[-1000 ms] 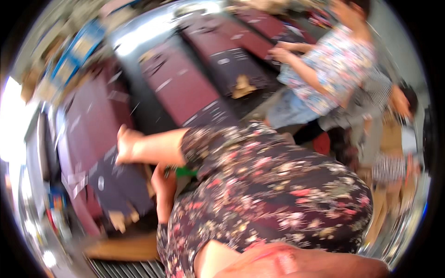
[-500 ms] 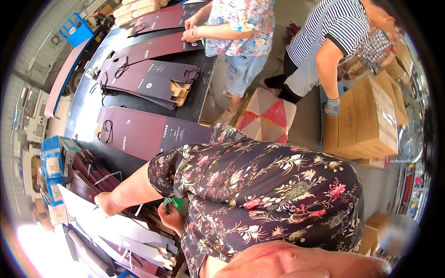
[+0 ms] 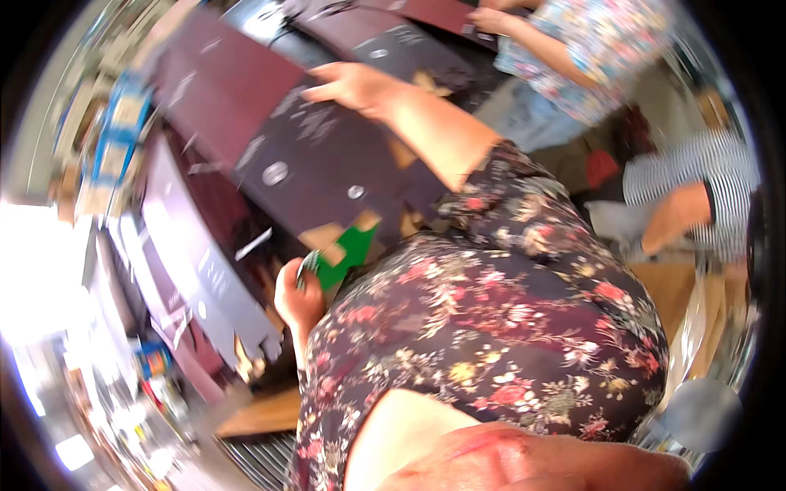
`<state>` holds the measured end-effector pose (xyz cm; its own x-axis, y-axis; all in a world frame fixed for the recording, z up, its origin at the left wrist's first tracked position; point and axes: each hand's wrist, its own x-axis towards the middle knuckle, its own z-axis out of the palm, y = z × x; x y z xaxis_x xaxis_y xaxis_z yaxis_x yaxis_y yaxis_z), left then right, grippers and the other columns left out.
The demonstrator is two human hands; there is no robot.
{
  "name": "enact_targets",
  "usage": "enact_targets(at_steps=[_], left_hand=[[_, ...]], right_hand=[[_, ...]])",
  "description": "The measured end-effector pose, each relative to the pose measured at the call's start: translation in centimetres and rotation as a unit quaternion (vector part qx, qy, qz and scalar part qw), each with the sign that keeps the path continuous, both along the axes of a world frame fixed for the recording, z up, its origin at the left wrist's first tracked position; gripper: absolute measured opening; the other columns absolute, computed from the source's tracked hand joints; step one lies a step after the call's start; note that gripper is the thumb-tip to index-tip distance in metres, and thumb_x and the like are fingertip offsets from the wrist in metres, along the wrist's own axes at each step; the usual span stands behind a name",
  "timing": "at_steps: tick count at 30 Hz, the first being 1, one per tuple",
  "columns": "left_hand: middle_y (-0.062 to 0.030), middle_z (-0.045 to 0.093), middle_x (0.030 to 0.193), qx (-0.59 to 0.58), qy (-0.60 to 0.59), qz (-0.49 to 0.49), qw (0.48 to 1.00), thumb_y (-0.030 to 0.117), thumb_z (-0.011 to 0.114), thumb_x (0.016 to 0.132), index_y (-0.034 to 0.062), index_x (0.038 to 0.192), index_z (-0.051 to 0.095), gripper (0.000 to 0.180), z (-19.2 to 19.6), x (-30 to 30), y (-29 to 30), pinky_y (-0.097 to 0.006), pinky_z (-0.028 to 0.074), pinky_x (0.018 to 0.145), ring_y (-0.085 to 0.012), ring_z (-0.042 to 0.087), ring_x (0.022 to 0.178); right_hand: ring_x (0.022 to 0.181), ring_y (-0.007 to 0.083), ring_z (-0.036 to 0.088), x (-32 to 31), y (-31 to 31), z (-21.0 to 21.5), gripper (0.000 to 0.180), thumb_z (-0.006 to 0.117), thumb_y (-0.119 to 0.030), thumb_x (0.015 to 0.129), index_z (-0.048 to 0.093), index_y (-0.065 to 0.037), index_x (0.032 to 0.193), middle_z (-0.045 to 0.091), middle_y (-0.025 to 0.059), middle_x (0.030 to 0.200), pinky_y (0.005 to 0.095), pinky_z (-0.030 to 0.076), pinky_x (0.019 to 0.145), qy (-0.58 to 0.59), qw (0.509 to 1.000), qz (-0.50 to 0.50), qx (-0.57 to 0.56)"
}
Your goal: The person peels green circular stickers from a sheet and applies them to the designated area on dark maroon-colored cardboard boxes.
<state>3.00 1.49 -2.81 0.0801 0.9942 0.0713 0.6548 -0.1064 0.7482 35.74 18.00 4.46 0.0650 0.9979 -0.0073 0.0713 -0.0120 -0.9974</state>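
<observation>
My right hand point(image 3: 352, 86), fingers spread, reaches over a flattened maroon and dark grey carton point(image 3: 315, 159). It lies at the carton's edge near the colour border; blur hides whether the fingertips press on it. Lower down, my left hand point(image 3: 299, 296) is closed around a green sheet point(image 3: 348, 255) with small white marks along one side. That sheet is beside the carton's tan end flaps, partly overlapping them. Left of my left hand, a pale, glare-lit flat carton point(image 3: 205, 254) leans with its cut flaps toward me.
More flat cartons point(image 3: 409, 53) with dark cords lie on the table farther off. A co-worker in a floral top point(image 3: 585, 53) works there; another in stripes point(image 3: 696, 180) is at the right. Blue-and-tan boxes point(image 3: 123, 123) stand at the left, a brown cardboard box point(image 3: 663, 299) at the right.
My right hand has moved from the pale carton at lower left up to the maroon and grey carton. My left hand with the green sheet has come up in the view. The view has turned.
</observation>
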Motion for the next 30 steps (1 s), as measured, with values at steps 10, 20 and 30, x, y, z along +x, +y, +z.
enact_targets(at_steps=[10,20,30], left_hand=[[-0.0113,0.069,0.089,-0.037,0.117,-0.059,0.991,0.009,0.063,0.081,0.0088,0.089,0.068,0.01,8.4,-0.6,-2.2,-0.042,0.052,0.073,-0.0347,0.066,0.084],[-0.0124,0.065,0.081,-0.084,-0.059,-0.155,0.983,-0.007,0.061,0.078,0.0003,0.092,0.066,0.017,14.2,-0.5,-1.0,-0.032,0.049,0.066,-0.0244,0.064,0.071],[-0.0071,0.072,0.101,-0.26,-0.437,0.011,0.861,0.001,0.058,0.092,-0.0041,0.115,0.063,0.024,6.1,2.7,3.0,-0.026,0.056,0.078,-0.0125,0.068,0.086]], right_hand=[[0.092,0.0124,0.065,1.9,-0.9,-10.1,0.034,0.066,-0.01,0.094,0.055,0.002,0.124,0.064,0.0065,0.109,0.0263,0.058,0.08,0.165,0.96,0.103,-0.203],[0.099,0.0217,0.067,2.3,-0.5,-11.5,0.051,0.069,-0.014,0.089,0.051,0.008,0.132,0.066,0.0167,0.116,0.0352,0.057,0.085,-0.012,0.958,0.07,-0.279],[0.106,0.033,0.065,2.6,-4.3,-9.5,0.049,0.073,-0.036,0.082,0.065,-0.01,0.123,0.064,0.0138,0.115,0.0424,0.052,0.091,-0.477,0.878,-0.016,-0.033]])
